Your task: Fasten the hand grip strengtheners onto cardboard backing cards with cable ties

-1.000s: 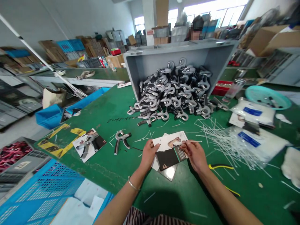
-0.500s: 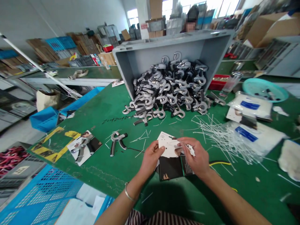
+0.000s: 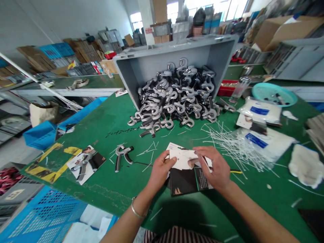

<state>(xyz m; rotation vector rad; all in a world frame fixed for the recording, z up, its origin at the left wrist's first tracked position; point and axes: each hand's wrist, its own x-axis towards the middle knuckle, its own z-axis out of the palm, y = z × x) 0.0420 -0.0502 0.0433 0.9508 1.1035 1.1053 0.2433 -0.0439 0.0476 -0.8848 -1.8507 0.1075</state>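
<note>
My left hand (image 3: 160,170) pinches the left side of a white card (image 3: 181,159) with small holes in it, its thumb on top. My right hand (image 3: 215,167) closes on the card's right end; whether a thin tie is also between those fingers I cannot tell. Beneath them lie black printed cards (image 3: 184,182) on the green table. To the left stands one grey-and-black hand grip exerciser (image 3: 117,160). Farther left another hand grip lies on a printed card (image 3: 97,161).
A grey crate (image 3: 210,54) on its side spills many hand grips (image 3: 174,98). White cable ties (image 3: 238,148) lie scattered at right, beside plastic bags (image 3: 272,143), a white glove (image 3: 305,165) and a turquoise tray (image 3: 288,98). A blue basket (image 3: 50,211) stands lower left. A person (image 3: 198,25) is behind the crate.
The view has shifted slightly to the right. Both hands still hold the white card, and the right fingers have moved a little along its end.
</note>
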